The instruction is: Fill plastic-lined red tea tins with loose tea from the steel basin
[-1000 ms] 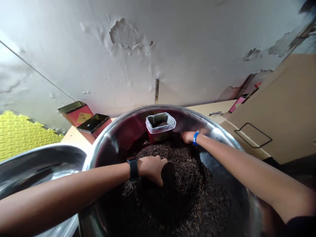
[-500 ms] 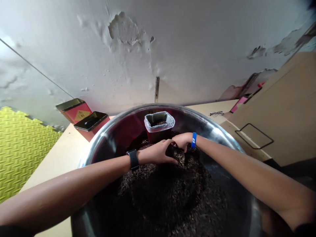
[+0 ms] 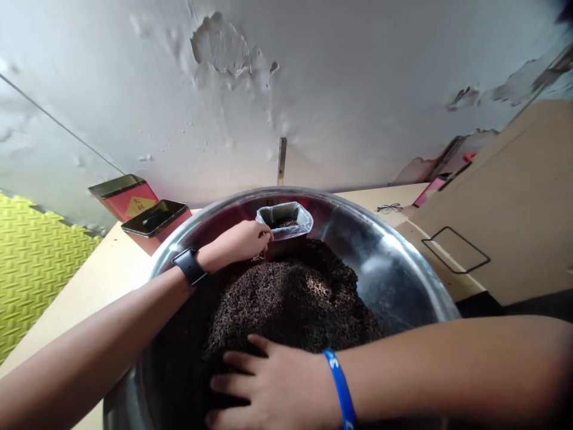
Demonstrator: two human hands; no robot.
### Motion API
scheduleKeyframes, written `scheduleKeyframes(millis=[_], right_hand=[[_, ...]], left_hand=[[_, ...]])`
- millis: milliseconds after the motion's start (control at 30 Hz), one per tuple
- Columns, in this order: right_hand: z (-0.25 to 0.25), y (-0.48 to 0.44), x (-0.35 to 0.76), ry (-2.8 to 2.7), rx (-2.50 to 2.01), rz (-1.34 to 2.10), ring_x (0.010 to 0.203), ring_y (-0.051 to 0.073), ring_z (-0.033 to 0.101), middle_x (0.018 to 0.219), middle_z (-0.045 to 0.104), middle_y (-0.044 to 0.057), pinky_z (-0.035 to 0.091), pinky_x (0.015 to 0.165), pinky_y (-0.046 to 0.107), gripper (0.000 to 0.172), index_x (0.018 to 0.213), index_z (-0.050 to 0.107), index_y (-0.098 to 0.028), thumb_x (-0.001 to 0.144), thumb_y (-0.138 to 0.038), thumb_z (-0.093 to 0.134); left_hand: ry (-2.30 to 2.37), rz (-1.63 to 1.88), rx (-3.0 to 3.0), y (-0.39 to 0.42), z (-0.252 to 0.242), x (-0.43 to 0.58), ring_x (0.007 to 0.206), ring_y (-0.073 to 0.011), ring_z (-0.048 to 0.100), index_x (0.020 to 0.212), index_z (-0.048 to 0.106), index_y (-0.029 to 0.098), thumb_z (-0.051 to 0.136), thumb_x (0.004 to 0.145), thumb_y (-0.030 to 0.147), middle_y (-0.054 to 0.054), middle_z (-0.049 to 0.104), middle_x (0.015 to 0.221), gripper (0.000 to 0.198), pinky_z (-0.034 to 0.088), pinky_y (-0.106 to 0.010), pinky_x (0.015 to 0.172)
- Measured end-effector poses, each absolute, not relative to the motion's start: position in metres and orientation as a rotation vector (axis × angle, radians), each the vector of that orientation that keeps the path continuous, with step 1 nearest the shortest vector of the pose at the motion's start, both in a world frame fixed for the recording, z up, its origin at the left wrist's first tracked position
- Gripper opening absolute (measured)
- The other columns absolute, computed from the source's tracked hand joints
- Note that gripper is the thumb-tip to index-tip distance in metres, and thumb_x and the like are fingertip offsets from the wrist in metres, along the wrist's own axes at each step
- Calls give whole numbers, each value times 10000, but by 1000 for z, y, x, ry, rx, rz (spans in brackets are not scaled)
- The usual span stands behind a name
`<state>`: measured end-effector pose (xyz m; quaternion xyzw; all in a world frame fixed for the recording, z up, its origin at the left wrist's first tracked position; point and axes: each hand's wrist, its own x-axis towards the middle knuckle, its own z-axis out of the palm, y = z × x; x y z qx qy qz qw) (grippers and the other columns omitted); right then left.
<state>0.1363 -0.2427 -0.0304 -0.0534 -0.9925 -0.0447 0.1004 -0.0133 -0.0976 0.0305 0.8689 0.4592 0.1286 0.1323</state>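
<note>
A heap of dark dried tea leaves [image 3: 286, 292] fills much of a large steel basin [image 3: 403, 257]. Near the basin's far wall stands a red tin with a clear plastic liner [image 3: 305, 222], some leaves visible inside. My left hand [image 3: 237, 243], wearing a black watch at the wrist, is closed at the tin's near left corner, fingers pinching its lined edge. My right hand [image 3: 277, 385], with a blue wristband, spreads its fingers palm down over the near side of the heap and holds nothing. How far its fingertips touch the leaves is hard to see in the shadow.
Two open red tins, one labelled [image 3: 134, 200] and one nearer [image 3: 156, 224], stand on the pale table left of the basin. Glasses [image 3: 389, 208] lie at the right. A peeling wall [image 3: 335, 107] rises behind; yellow foam matting [image 3: 40, 269] is far left.
My right hand has left the leaves beside the tin and come toward me, fingers spreading. My left hand has moved left and away from me, onto the tin's edge.
</note>
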Motion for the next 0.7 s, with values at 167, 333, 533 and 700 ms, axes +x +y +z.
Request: scheduleKeyframes(millis=[167, 333, 533, 700], right_hand=[[-55, -243, 145, -3009, -186, -200, 1187, 289, 319, 1305, 424, 70, 360, 848, 469, 461, 1169, 484, -203, 775, -443, 478], [-30, -186, 179, -3125, -349, -139, 975, 239, 457, 1057, 561, 76, 379, 741, 380, 310, 935, 567, -191, 742, -426, 507], [-4, -129, 262, -3070, -794, -110, 1067, 222, 456, 1045, 608, 72, 269, 954, 442, 274, 1003, 615, -181, 794, -276, 465], [5, -158, 213, -2910, -637, 28, 1069, 174, 453, 1145, 572, 74, 344, 924, 333, 351, 1117, 570, -154, 849, -296, 394]], left_hand=[[1661, 870, 2359, -79, 34, -16, 684, -165, 547, 831, 610, 171, 407, 808, 307, -63, 639, 799, 245, 397, -288, 655], [1667, 891, 2033, -39, 19, -14, 909, -232, 563, 1179, 453, 108, 598, 689, 386, -150, 590, 1063, 582, 425, -312, 780], [1451, 738, 1637, -22, -1, 11, 605, -173, 588, 968, 586, 76, 491, 691, 145, -114, 651, 806, 301, 463, -269, 553], [1312, 1077, 1541, -24, -10, 19, 664, -137, 596, 983, 623, 140, 405, 603, 26, -43, 669, 810, 453, 477, -222, 589]])
